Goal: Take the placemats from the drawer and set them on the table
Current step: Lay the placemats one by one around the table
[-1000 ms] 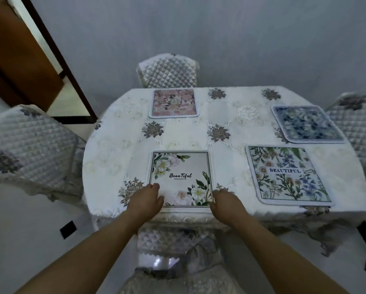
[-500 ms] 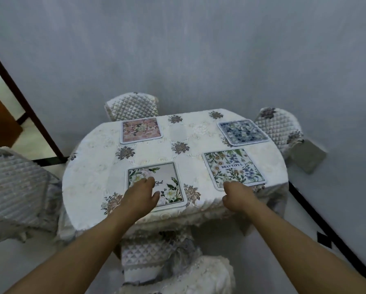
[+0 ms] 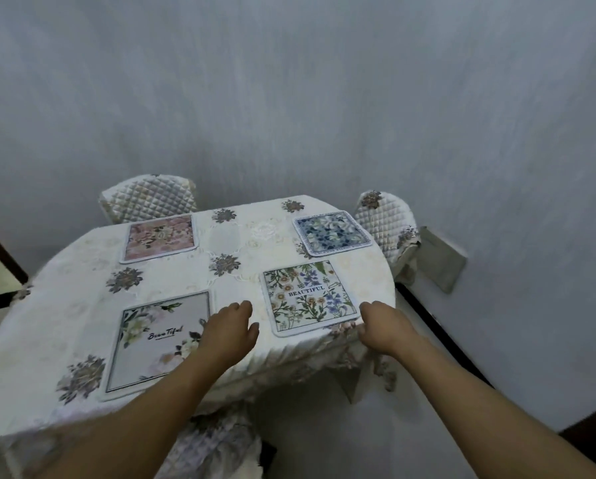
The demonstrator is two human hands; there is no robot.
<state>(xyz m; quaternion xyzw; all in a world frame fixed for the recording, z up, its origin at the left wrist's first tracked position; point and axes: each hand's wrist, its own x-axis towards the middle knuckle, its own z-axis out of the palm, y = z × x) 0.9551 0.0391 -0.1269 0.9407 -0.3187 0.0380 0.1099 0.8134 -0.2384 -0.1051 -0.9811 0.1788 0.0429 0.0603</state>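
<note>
Left hand [image 3: 229,331] fingers [image 3: 242,305] lie loosely spread and empty on the cloth, just left of the "BEAUTIFUL" placemat [image 3: 308,297]. Right hand [image 3: 383,326], fingers curled narrow, touches that mat's near right corner at the counter [image 3: 82,305] edge. The mat sits slightly skewed, with free cloth to its left.

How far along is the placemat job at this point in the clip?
Nearly done, it seems. Done: four mats lie flat on the table: the pink mat, the blue mat, the grey "Beautiful" mat and the wildflower mat. In hand: nothing; the left hand and right hand flank the wildflower mat, perhaps to straighten it. Left: no drawer shows, so I can't tell.
</note>
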